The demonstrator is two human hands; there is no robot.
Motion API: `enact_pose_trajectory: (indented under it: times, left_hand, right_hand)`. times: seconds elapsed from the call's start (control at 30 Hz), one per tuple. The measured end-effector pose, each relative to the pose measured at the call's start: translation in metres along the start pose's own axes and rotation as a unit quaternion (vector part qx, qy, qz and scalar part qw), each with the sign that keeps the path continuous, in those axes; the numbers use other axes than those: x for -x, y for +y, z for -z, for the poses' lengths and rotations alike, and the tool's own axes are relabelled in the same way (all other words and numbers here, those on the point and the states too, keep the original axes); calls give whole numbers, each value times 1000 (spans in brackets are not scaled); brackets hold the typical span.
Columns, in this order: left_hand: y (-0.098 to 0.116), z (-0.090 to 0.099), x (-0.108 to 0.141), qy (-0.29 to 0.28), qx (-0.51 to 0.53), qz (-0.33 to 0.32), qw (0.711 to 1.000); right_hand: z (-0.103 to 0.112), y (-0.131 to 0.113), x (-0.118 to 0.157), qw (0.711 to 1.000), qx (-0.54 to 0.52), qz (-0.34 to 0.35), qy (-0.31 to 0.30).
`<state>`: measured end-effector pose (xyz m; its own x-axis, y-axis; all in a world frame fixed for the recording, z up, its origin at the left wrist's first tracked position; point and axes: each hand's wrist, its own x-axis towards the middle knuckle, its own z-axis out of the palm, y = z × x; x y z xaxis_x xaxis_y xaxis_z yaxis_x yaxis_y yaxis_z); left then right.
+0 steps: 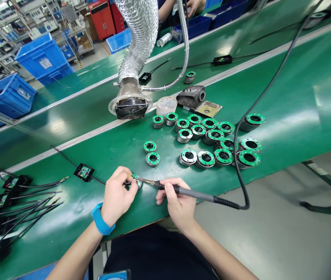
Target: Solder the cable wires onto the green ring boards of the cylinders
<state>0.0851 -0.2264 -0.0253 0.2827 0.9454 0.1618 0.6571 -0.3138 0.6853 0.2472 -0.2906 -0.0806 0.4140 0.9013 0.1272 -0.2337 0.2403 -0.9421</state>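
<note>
Your right hand [180,204] is closed around the handle of the soldering iron [205,196], while your left hand [119,192] has its fingertips drawn together at a small ring [139,183]; whether they grip it or a wire on it, I cannot tell. The ring sits at those fingertips, near the front edge of the surface [118,149]. The iron's metal end is right at the ring, just beside your left fingers, so a slip of either hand could burn you or scorch the board; a loose ring could also skid. The cable [97,180] from the open box [84,172] could tug if caught. Your iron points left, its long axis sloping gently down to the right; the ring's facing is mostly hidden. Farther right, the iron's cord [266,87] loops up across the other rings [222,136] in view and, if pulled, might drag or topple some.
</note>
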Motion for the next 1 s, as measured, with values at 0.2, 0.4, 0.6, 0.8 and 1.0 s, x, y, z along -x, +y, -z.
enact_pose_trajectory:
  times: [0.2, 0.4, 0.6, 0.8, 1.0]
  left_hand:
    - [2, 1, -1, -4, -3, 2, 1000]
    - [4, 2, -5, -16, 0, 11, 1000]
    - [6, 4, -7, -26, -3, 16, 1000]
    - [4, 7, -11, -47, -7, 22, 999]
    - [4, 10, -19, -73, -13, 33, 997]
  right_hand:
    - [0, -2, -6, 998, -42, -41, -2]
    - [1, -6, -4, 998, -51, -23, 24]
    - [2, -3, -4, 999, -40, -30, -6]
    - [2, -4, -6, 999, -39, -28, -8]
    - [3, -5, -2, 999, -19, 15, 20]
